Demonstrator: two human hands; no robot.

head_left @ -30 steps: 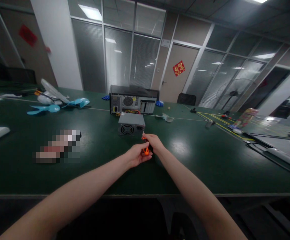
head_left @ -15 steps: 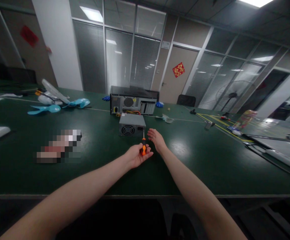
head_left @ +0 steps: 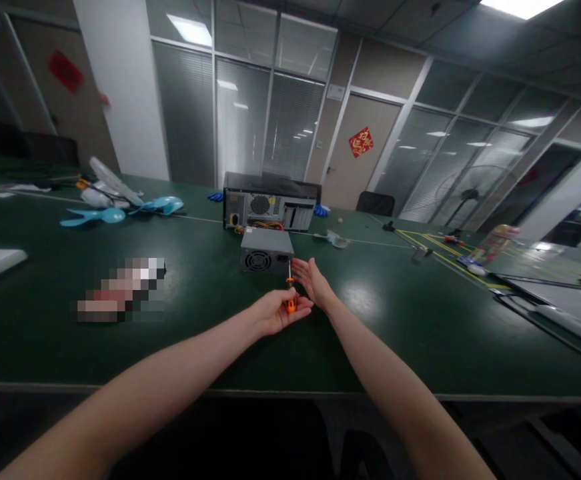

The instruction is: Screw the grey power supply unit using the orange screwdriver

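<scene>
My left hand (head_left: 276,312) grips an orange and black screwdriver (head_left: 291,303) by its handle, thumb across it. The thin shaft points away from me, and its tip is at the lower right corner of a grey computer power supply (head_left: 270,243); whether it touches a screw is too small to tell. Beside the shaft, on its right, my right hand (head_left: 314,283) has its fingers stretched out and holds nothing. Its fingertips are close to the power supply's right edge. Behind the power supply stands a black computer case (head_left: 273,200), back panel facing me, with coloured cables between the two.
Light blue fan blades (head_left: 95,217) and a white fan part (head_left: 113,187) lie on the green table (head_left: 210,360) at the left. Blue gloves (head_left: 321,211) are by the case. A bottle (head_left: 495,243) and a large flat panel (head_left: 560,300) occupy the right side.
My left hand has turned the screwdriver handle slightly, with its fingers spread further right. My right hand has come in closer to the shaft. The view has shifted a little.
</scene>
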